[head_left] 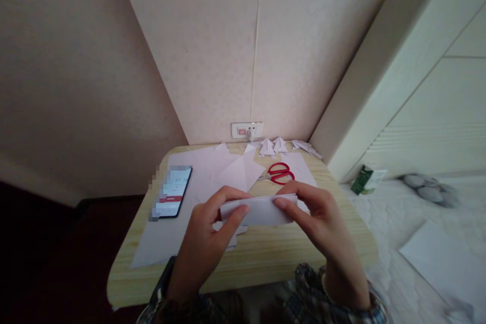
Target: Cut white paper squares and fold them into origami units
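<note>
A folded strip of white paper is held level above the front half of the small wooden table. My left hand pinches its left end, thumb on the near face and fingers behind. At the right end, my right hand grips it the same way, with the thumb in front. Just beyond the strip lie red-handled scissors, their blades pointing left and partly over paper. A creased white sheet rests behind my left hand.
A lit phone lies at the table's left on a large white sheet. Folded paper shapes line the back edge below a wall socket. To the right, a green-and-white carton and more paper rest on a quilted surface.
</note>
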Demonstrator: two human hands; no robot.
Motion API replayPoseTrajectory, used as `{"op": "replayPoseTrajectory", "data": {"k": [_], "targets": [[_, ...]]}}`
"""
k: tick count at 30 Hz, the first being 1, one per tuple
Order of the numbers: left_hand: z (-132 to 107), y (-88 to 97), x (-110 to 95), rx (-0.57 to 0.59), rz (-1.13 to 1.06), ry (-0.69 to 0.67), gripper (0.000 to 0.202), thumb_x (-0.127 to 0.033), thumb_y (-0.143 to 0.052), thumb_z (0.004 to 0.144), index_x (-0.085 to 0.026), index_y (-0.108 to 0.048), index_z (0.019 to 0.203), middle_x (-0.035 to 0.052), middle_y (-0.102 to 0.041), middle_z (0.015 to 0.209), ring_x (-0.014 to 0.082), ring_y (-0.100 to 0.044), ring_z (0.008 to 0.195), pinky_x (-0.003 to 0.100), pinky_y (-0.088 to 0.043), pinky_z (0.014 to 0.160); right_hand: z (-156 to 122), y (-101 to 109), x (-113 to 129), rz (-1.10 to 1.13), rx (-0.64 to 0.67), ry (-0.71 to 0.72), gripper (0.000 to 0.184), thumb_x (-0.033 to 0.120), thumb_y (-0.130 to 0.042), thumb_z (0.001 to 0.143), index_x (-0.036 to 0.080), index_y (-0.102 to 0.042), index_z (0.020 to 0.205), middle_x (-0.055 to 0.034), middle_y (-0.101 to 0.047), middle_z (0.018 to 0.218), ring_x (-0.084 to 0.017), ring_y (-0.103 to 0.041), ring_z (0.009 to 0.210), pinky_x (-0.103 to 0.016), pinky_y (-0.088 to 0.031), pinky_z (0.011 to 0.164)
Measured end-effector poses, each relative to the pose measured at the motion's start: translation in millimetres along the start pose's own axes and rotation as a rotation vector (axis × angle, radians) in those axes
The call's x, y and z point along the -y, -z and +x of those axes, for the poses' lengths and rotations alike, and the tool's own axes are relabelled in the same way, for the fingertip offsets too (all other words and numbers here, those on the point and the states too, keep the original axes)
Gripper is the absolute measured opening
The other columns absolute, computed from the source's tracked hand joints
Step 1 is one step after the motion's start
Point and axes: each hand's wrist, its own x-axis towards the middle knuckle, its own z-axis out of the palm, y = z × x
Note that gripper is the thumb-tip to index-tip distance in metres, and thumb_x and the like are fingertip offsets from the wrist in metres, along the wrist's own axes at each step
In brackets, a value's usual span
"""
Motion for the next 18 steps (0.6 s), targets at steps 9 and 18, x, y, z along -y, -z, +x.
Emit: {"op": "replayPoseTrajectory", "data": {"k": [9, 18], "targets": [[1, 2.5, 4, -0.034, 0.059, -0.028, 0.008, -0.021, -0.070, 0.086, -0.023, -0.078, 0.085, -0.0007, -0.081, 0.088, 0.0181, -0.073, 0.087, 0.025, -0.053, 0.081, 1, -1, 1, -0.025, 0.051, 0.084, 0.026, 0.031, -0.070, 0.090, 0.022, -0.072, 0.066, 0.0008, -0.071, 0.060, -0.015, -0.063, 0.057, -0.025, -0.050, 0.057], [3, -3.5, -7, -0.072, 0.169, -0.205, 0.014, -0.008, -0.070, 0.080, -0.019, -0.072, 0.071, -0.0018, -0.073, 0.071, 0.0138, -0.068, 0.069, 0.022, -0.051, 0.068, 2, -6, 3, -0.069, 0.099, 0.203, 0.020, 0.030, -0.069, 0.093, 0.021, -0.076, 0.077, -0.0022, -0.076, 0.073, -0.017, -0.068, 0.068, -0.027, -0.053, 0.065]]}}
